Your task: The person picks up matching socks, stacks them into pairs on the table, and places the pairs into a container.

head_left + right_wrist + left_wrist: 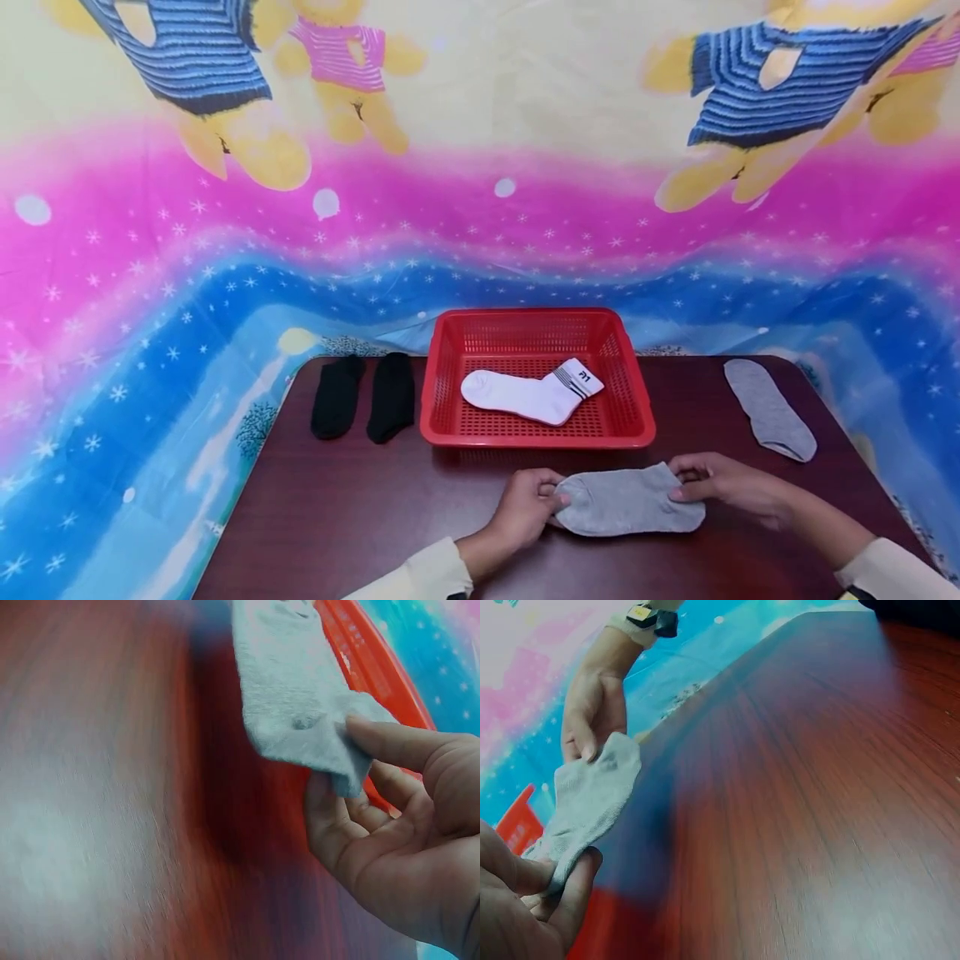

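Note:
A grey ankle sock (626, 500) is stretched sideways between my two hands, just in front of the basket. My left hand (522, 510) pinches one end of it between thumb and fingers. At the other end, by the opening, my right hand (731, 490) grips the fabric with thumb and fingertips. In the left wrist view the sock (592, 795) appears held up off the table. The right wrist view shows the thumb pressed on the sock (289, 690) with fingers underneath.
A red plastic basket (540, 439) stands at the table's back middle with a white sock (517, 393) lying in it. Two black socks (337, 398) lie left of it. Another grey sock (771, 410) rests at the right. A printed cloth (487, 208) hangs behind the dark wooden table (360, 508).

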The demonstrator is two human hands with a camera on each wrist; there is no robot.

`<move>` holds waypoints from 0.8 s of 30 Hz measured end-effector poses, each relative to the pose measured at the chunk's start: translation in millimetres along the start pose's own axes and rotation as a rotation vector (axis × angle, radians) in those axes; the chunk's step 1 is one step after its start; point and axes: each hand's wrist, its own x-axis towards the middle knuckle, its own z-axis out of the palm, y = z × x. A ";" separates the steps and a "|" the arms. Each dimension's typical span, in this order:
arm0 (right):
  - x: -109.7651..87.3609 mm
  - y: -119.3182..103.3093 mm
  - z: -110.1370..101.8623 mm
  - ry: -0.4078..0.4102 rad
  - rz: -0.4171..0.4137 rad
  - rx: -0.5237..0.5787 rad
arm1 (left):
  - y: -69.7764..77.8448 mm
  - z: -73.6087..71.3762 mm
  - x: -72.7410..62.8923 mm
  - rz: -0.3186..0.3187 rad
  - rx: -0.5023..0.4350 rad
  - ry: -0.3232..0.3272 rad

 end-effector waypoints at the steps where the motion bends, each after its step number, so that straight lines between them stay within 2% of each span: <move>1: 1.9 -1.9 4.1 0.013 0.009 0.008 | 0.7 -5.3 -1.5 -0.001 0.002 0.002; 8: 18.2 -15.5 41.0 0.146 0.040 0.183 | 6.8 -43.7 -14.2 -0.009 0.008 0.008; 12: 27.5 -23.1 63.7 0.208 0.027 0.229 | 6.1 -60.7 -21.1 -0.043 0.009 0.023; 18: 40.6 -29.0 83.6 0.258 0.011 0.205 | 4.4 -76.5 -24.7 -0.074 0.067 0.080; 24: 49.6 -24.3 92.8 0.263 0.016 0.210 | 0.4 -83.4 -25.7 -0.101 0.110 0.150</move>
